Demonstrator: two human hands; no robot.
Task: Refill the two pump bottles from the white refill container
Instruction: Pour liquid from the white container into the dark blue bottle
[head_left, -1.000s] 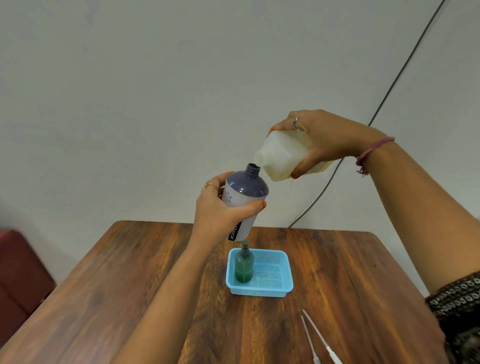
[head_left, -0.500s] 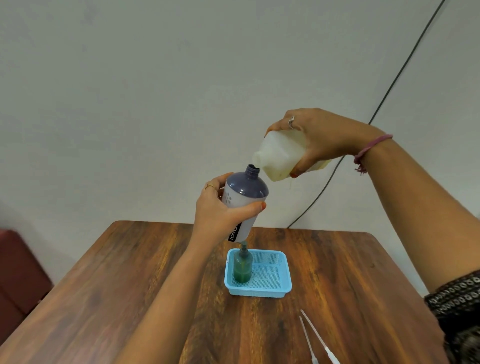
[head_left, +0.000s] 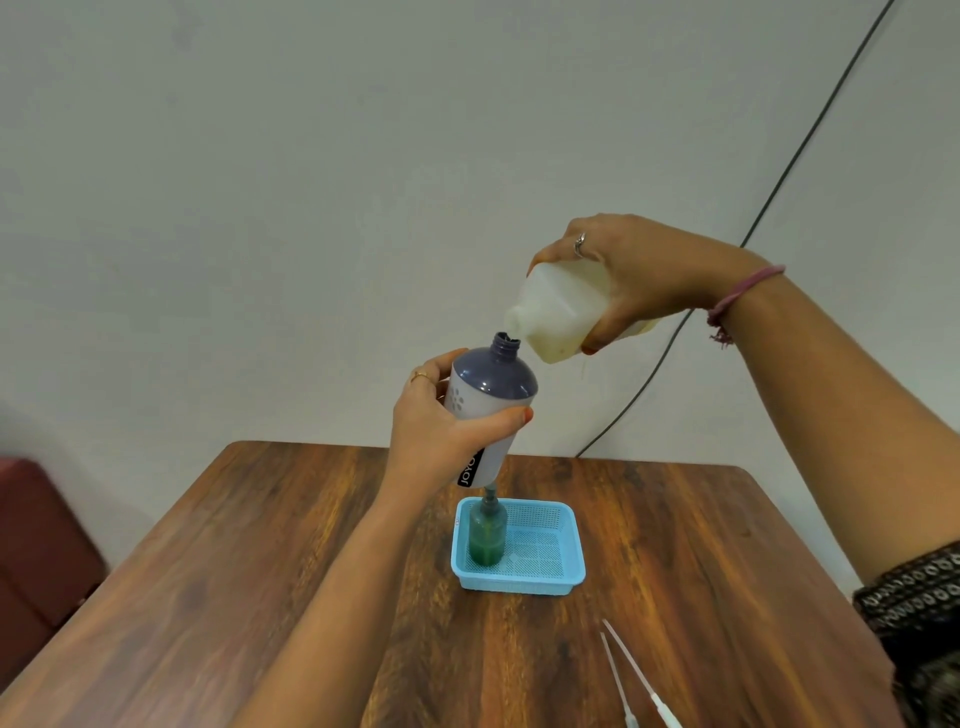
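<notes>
Right hand (head_left: 644, 270) grips tilted white plastic refill container (head_left: 561, 312), spout just right above open neck of purple-shouldered bottle (head_left: 488, 410), left hand (head_left: 441, 431) wrapping it.

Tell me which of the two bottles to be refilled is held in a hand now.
The grey bottle with the purple top, gripped by the left hand. The green bottle stands alone in the blue basket.
</notes>
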